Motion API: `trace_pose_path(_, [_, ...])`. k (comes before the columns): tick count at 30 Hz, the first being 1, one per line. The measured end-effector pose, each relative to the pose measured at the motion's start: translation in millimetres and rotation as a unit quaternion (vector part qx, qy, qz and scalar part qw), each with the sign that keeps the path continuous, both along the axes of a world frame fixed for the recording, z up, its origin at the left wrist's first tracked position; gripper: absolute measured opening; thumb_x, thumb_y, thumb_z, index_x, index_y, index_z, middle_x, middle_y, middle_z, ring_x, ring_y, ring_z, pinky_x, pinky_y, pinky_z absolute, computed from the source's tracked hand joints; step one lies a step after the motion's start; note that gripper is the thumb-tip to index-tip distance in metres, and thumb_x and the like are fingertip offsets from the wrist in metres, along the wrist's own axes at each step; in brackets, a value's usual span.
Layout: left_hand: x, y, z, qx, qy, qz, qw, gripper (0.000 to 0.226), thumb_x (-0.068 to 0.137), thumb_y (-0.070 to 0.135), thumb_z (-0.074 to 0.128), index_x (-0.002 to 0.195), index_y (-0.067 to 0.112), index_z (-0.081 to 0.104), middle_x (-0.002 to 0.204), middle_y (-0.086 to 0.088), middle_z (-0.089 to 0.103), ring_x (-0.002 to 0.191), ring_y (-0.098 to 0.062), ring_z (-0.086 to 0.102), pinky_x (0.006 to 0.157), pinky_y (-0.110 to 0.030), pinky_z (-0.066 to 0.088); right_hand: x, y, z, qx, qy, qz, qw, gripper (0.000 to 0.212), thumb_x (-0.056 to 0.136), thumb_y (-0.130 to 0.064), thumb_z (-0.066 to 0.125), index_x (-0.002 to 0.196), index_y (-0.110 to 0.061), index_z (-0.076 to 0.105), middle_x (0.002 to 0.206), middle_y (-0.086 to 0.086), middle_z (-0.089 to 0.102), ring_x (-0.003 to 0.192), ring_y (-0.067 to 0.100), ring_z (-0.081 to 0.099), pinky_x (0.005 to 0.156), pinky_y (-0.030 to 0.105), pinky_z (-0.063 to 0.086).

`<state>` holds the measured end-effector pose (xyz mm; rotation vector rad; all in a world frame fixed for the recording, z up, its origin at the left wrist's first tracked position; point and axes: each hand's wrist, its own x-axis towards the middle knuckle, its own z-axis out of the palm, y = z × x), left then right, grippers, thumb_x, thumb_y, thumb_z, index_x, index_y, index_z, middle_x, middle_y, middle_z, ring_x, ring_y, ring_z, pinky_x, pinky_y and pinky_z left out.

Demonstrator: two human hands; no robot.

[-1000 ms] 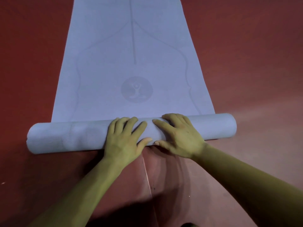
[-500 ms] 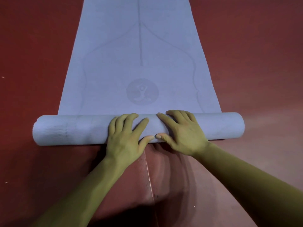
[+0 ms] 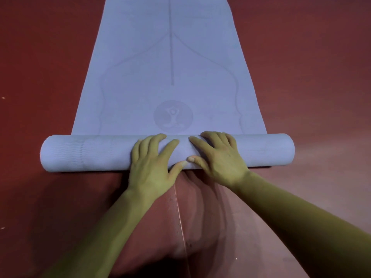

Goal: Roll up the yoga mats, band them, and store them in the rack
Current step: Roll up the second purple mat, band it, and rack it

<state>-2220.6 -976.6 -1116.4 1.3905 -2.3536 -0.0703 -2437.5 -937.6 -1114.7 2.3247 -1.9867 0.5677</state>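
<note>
Our left hand [image 3: 152, 164] and right hand [image 3: 219, 158] press flat, fingers straight, on the rolled mat [image 3: 80, 153]. Red floor [image 3: 321, 77] all around, a round emblem [image 3: 173, 116] just ahead

Two bare hands are shown, the left hand [image 3: 152, 167] and the right hand [image 3: 218, 159]. Knuckles and faint tendon lines are marked on their backs. Short-trimmed nails can be made out on the thumbs [image 3: 193, 159]. The left forearm [image 3: 104, 233] and right forearm [image 3: 301, 223] are seen uncovered down to the frame's lower edge.
</note>
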Motion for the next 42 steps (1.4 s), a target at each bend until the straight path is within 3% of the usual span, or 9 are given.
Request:
trace_pose_path(6, [-4, -16, 3, 0.004, -0.026, 0.000, 1.000, 0.052, 0.090, 0.058, 0.051, 0.129, 0.027, 0.064, 0.134, -0.007, 0.057, 0.123, -0.032, 0.051, 0.111, -0.050, 0.032, 3, -1, 6, -0.015, 0.005, -0.041, 0.999, 0.061, 0.096, -0.064, 0.046, 0.136, -0.020, 0.061, 0.128, 0.009, 0.056, 0.121, 0.026, 0.051, 0.104, 0.050, 0.035])
trace_pose_path(12, [-10, -35, 5, 0.018, -0.031, 0.010, 0.999, 0.056, 0.091, 0.063, 0.046, 0.129, 0.026, 0.065, 0.130, -0.006, 0.061, 0.120, -0.031, 0.054, 0.110, -0.050, 0.034, -4, -1, -1, -0.025, -0.012, -0.033, 0.999, 0.056, 0.096, -0.061, 0.052, 0.130, -0.018, 0.064, 0.126, 0.010, 0.057, 0.113, 0.030, 0.054, 0.106, 0.050, 0.035])
trace_pose_path(18, [-15, -24, 1, -0.003, 0.022, 0.020, 1.000, 0.054, 0.091, 0.054, 0.054, 0.134, 0.022, 0.060, 0.137, -0.012, 0.051, 0.126, -0.035, 0.047, 0.118, -0.055, 0.025, -12, -20, 0, -0.020, -0.028, -0.027, 0.999, 0.057, 0.095, -0.061, 0.051, 0.129, -0.018, 0.066, 0.123, 0.008, 0.060, 0.112, 0.031, 0.056, 0.105, 0.053, 0.041])
trace_pose_path(25, [-18, -38, 5, 0.013, -0.009, 0.023, 1.000, 0.053, 0.092, 0.055, 0.050, 0.134, 0.024, 0.062, 0.135, -0.010, 0.053, 0.126, -0.035, 0.048, 0.120, -0.052, 0.022, -8, -28, 7, -0.014, -0.033, -0.056, 0.998, 0.064, 0.090, -0.070, 0.049, 0.126, -0.020, 0.064, 0.121, 0.006, 0.056, 0.114, 0.025, 0.052, 0.104, 0.044, 0.035])
trace_pose_path(35, [-21, -38, -8, -0.026, 0.015, 0.033, 0.999, 0.053, 0.094, 0.048, 0.049, 0.139, 0.022, 0.056, 0.143, -0.015, 0.049, 0.138, -0.038, 0.041, 0.121, -0.057, 0.016, -13, -47, 0, -0.024, -0.017, -0.048, 0.998, 0.063, 0.091, -0.071, 0.049, 0.122, -0.019, 0.066, 0.116, 0.004, 0.059, 0.106, 0.028, 0.055, 0.100, 0.043, 0.037])
trace_pose_path(42, [-21, -57, -1, 0.020, -0.002, 0.032, 0.999, 0.052, 0.091, 0.053, 0.047, 0.136, 0.029, 0.059, 0.144, -0.007, 0.051, 0.140, -0.033, 0.038, 0.122, -0.050, 0.012, -14, -53, 6, -0.021, -0.016, -0.047, 0.999, 0.078, 0.086, -0.078, 0.046, 0.129, -0.014, 0.060, 0.122, 0.008, 0.056, 0.115, 0.029, 0.050, 0.102, 0.045, 0.034])
